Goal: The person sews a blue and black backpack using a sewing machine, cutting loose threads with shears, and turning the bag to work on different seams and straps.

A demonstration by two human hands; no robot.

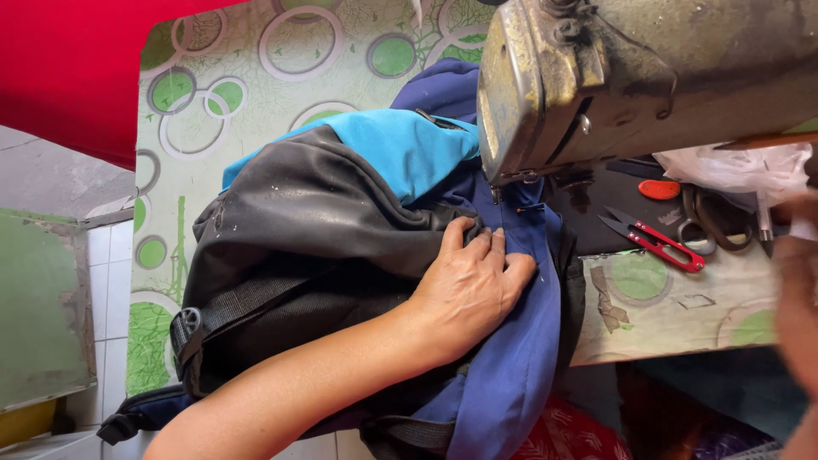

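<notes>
A black, blue and turquoise backpack (pixel 324 230) is lying on the patterned surface (pixel 256 77) under the old sewing machine (pixel 630 77). The left hand (pixel 471 285) is pressing flat, fingers spread, on its dark blue fabric just before the needle. The right hand (pixel 797 298) is hovering blurred at the frame's edge, its grip impossible to tell, near red thread snips (pixel 656 243).

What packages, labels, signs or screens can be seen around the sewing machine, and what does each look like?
Plastic bag: crumpled, whitish and translucent, lying on the table at the right, under the sewing machine arm, behind the red-handled snips.
No labels, signs or screens show anywhere else; the left hand presses only on plain blue fabric.
</notes>
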